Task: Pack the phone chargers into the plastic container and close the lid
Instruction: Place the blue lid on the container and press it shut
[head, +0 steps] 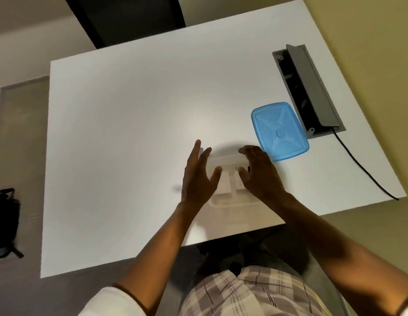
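Note:
A clear plastic container (pixel 225 161) sits on the white table (pixel 130 133), lidless. White phone chargers (pixel 224 183) lie inside it, between my hands. My left hand (pixel 199 174) hovers over the container's left side with fingers spread, holding nothing. My right hand (pixel 258 172) curves over the container's right side, fingers bent down; I cannot tell whether it grips a charger. The blue lid (pixel 279 131) lies flat on the table just right of the container, apart from both hands.
A grey cable box (pixel 312 87) with its flap up is set in the table at the far right; a black cable (pixel 362 165) runs from it over the table's right edge. A black bag (pixel 4 222) lies on the floor at left.

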The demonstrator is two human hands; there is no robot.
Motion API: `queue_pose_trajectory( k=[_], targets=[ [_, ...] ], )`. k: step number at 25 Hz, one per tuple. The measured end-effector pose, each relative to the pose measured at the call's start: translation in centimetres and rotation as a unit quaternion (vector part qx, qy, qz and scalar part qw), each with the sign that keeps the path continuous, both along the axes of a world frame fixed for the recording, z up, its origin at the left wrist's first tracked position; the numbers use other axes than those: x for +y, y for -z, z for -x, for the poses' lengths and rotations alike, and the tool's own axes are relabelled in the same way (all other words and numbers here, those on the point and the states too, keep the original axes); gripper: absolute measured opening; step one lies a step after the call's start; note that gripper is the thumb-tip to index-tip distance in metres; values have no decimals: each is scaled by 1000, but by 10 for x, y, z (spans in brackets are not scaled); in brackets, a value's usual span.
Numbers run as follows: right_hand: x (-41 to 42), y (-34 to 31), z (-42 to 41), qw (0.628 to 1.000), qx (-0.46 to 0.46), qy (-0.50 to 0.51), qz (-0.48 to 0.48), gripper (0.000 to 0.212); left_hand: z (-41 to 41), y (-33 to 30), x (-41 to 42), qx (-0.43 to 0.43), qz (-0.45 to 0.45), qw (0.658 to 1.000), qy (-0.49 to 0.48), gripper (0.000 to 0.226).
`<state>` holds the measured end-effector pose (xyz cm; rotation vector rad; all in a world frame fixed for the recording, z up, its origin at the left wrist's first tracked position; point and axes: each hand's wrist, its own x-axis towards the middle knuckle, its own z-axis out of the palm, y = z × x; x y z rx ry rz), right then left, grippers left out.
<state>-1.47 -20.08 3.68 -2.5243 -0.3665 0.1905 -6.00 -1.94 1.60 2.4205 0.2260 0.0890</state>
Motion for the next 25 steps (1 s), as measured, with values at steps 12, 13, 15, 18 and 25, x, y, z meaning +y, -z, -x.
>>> queue_pose_trajectory(
  k=[12,13,15,18,25],
  targets=[
    [-149,30,-61,971,115,207,-22,56,-157,2,-113,179,-8,977,112,72],
    [-154,34,-64,961,143,234,-35,57,-167,4,-117,188,-8,975,115,74],
    [-166,48,-73,929,210,295,-71,56,-188,11,-125,207,-20,970,123,76],
    [-177,64,-86,837,321,401,-188,53,-217,22,-131,231,-30,966,112,64],
    [-180,67,-113,728,379,464,-333,5,-254,38,-133,272,-22,959,74,56]
  ],
)
